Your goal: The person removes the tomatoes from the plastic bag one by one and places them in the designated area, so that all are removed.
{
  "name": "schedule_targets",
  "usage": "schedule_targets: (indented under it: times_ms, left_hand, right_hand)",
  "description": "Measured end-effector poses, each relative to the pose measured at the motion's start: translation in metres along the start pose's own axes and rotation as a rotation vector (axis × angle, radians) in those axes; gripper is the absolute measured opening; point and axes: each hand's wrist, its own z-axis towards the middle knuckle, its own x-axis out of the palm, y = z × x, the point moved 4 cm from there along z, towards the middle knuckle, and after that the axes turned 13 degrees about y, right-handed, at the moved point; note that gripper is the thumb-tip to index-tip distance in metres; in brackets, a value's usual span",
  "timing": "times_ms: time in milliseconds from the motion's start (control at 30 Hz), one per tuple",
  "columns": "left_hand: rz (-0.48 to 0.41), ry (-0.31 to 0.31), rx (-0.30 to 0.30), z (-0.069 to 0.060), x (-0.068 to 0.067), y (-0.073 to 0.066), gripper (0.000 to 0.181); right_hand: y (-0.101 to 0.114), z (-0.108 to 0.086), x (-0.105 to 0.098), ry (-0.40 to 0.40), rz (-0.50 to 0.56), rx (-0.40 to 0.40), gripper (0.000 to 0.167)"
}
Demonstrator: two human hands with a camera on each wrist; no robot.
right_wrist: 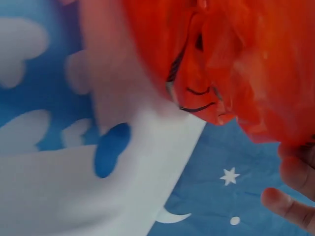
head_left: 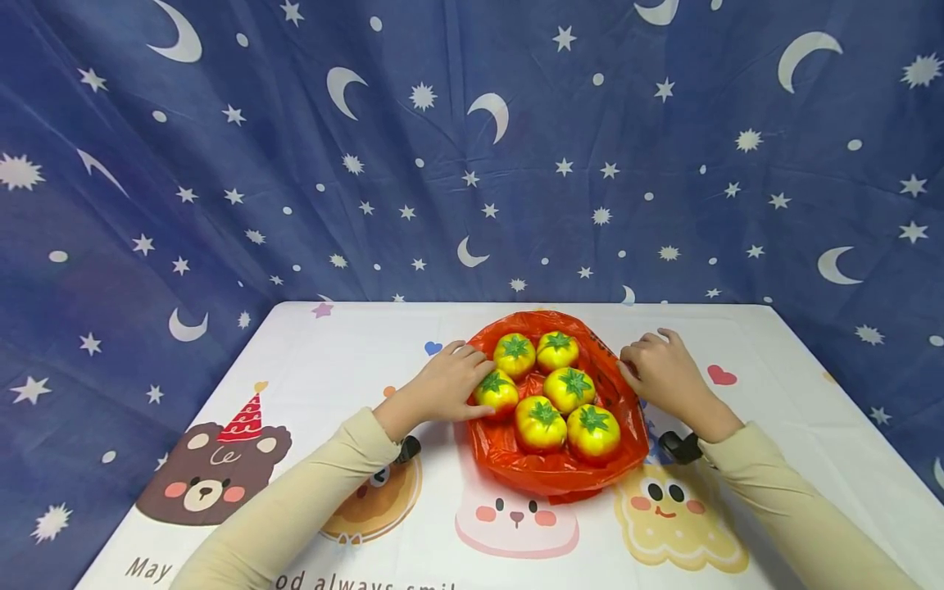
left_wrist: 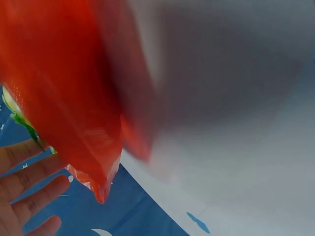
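Observation:
A red plastic bag (head_left: 516, 467) lies spread with its mouth up on the table, its rim rolled outward. Inside it sit several yellow-and-red tomatoes (head_left: 569, 390) with green leafy tops. At the bag's left side my left hand (head_left: 446, 383) reaches over the rim, thumb and fingers on either side of the leftmost tomato (head_left: 497, 393). The left wrist view shows those fingers (left_wrist: 39, 172) spread and fairly straight beside the bag and a green leaf. On the opposite side my right hand (head_left: 667, 373) pinches the bag's rim between thumb and curled fingers.
A white tablecloth (head_left: 354, 344) printed with cartoon figures and hearts covers the table. Behind its far edge hangs a dark blue curtain (head_left: 413, 180) with moons and stars. Black straps with small devices (head_left: 678, 447) sit at both wrists.

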Motion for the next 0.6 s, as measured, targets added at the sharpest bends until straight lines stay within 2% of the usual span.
schedule_targets:
  times_ms: [367,467,600]
  left_hand:
    - [-0.004,0.004,-0.071,0.001,0.01,0.0,0.07]
    - [-0.015,0.015,-0.088,0.001,0.011,0.0,0.073]
    - [-0.024,0.027,-0.098,0.001,0.011,-0.002,0.075]
  right_hand:
    - [-0.001,0.002,-0.018,-0.149,0.031,-0.001,0.01]
    - [-0.001,0.004,-0.018,-0.118,0.047,0.015,0.011]
    - [0.0,0.005,-0.012,0.008,0.057,0.056,0.015]
